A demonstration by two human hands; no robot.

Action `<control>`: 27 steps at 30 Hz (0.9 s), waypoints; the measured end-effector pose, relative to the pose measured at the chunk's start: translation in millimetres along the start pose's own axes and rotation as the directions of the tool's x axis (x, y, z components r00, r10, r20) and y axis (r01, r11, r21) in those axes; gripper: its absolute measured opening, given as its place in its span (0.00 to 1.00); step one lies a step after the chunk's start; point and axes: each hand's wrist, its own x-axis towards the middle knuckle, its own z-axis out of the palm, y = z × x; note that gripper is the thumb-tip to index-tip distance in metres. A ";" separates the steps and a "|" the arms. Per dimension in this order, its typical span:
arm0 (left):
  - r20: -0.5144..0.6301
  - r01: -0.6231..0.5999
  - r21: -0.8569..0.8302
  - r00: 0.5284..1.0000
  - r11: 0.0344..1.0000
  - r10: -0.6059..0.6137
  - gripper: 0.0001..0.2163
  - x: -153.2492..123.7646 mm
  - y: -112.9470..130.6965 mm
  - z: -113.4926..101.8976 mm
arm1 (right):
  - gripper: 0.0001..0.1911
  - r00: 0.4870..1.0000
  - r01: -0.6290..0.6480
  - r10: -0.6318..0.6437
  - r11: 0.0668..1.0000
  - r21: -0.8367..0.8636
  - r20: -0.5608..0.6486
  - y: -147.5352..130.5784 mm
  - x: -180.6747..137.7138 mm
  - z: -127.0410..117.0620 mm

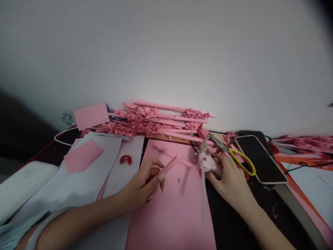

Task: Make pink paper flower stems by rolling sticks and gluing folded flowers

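Observation:
My left hand (148,182) pinches a thin pink paper strip (170,164) between thumb and fingers, above a large pink paper sheet (166,215). Beyond the strip, a rolled pink paper stick (183,160) lies slanted over the sheet. My right hand (230,178) is wrapped around a pale pink glue gun (205,162) at the sheet's right edge. A long translucent glue stick (203,199) sticks out of the gun toward me. Yellow-handled scissors (243,161) lie just beyond my right hand, beside a phone (260,158).
Pink paper flower stems (148,118) are piled along the wall. White sheets (85,180) with small pink cards (83,156) cover the left side, with a red curved piece (126,159) nearby. A white box-like object (26,184) sits far left; orange folders (299,177) lie right.

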 end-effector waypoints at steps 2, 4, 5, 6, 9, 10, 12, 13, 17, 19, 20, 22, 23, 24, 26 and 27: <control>0.025 0.009 -0.061 1.000 0.998 -0.008 0.07 -0.1 0.2 0.8 | 0.24 1.000 0.007 -0.007 1.000 0.013 0.006 -3.9 -1.9 -0.2; 0.062 0.044 -0.145 0.997 0.988 -0.035 0.07 0.4 1.3 1.7 | 0.23 0.998 0.043 -0.038 0.993 0.107 -0.052 -7.5 -3.9 -2.1; 0.075 0.066 -0.189 0.996 0.980 -0.052 0.08 0.9 1.9 2.0 | 0.22 0.995 0.067 -0.053 0.983 0.169 -0.089 -8.8 -4.7 -3.3; 0.085 0.089 -0.233 0.994 0.968 -0.071 0.08 1.5 2.2 2.3 | 0.20 0.991 0.088 -0.063 0.971 0.224 -0.118 -9.9 -5.3 -4.4; 0.098 0.140 -0.348 0.989 0.927 -0.112 0.10 3.6 1.1 2.6 | 0.15 0.987 0.103 -0.058 0.945 0.310 -0.149 -11.1 -5.9 -6.3; 0.098 0.150 -0.379 0.988 0.913 -0.122 0.11 4.2 0.3 2.5 | 0.14 0.987 0.101 -0.054 0.940 0.326 -0.153 -11.2 -6.0 -6.4; 0.102 0.169 -0.433 0.985 0.885 -0.138 0.11 5.3 -0.6 2.5 | 0.13 0.986 0.096 -0.040 0.931 0.352 -0.161 -11.5 -6.2 -6.0; 0.105 0.181 -0.456 0.983 0.872 -0.149 0.11 5.6 -0.5 2.7 | 0.12 0.986 0.096 -0.037 0.927 0.362 -0.165 -11.8 -6.4 -5.7; 0.144 0.245 -0.516 0.969 0.821 -0.199 0.11 5.7 4.4 3.6 | 0.11 0.985 0.097 -0.034 0.919 0.383 -0.168 -11.8 -6.8 -3.6; 0.166 0.270 -0.519 0.962 0.811 -0.214 0.09 5.3 6.4 3.5 | 0.11 0.983 0.097 -0.031 0.925 0.368 -0.179 -8.7 -5.4 -2.4; 0.171 0.277 -0.514 0.960 0.812 -0.220 0.08 5.0 6.6 3.2 | 0.12 0.981 0.093 -0.026 0.931 0.353 -0.190 -6.2 -4.1 -1.9; 0.162 0.275 -0.502 0.961 0.820 -0.223 0.06 4.7 5.0 2.3 | 0.12 0.974 0.080 -0.007 0.947 0.311 -0.227 0.1 -0.8 -1.3; 0.154 0.270 -0.497 0.963 0.825 -0.222 0.06 4.7 3.3 1.7 | 0.12 0.970 0.070 0.002 0.955 0.289 -0.242 3.2 1.0 -1.2; 0.145 0.263 -0.494 0.965 0.829 -0.220 0.06 4.6 1.3 1.1 | 0.12 0.966 0.059 0.014 0.960 0.273 -0.257 6.1 2.7 -1.2; 0.135 0.256 -0.496 0.967 0.830 -0.217 0.06 4.7 -2.4 0.0 | 0.12 0.964 0.039 0.031 0.966 0.256 -0.265 10.0 4.9 -1.3; 0.133 0.257 -0.501 0.967 0.826 -0.220 0.06 4.7 -3.6 -0.4 | 0.12 0.964 0.035 0.035 0.966 0.255 -0.265 11.1 5.4 -1.3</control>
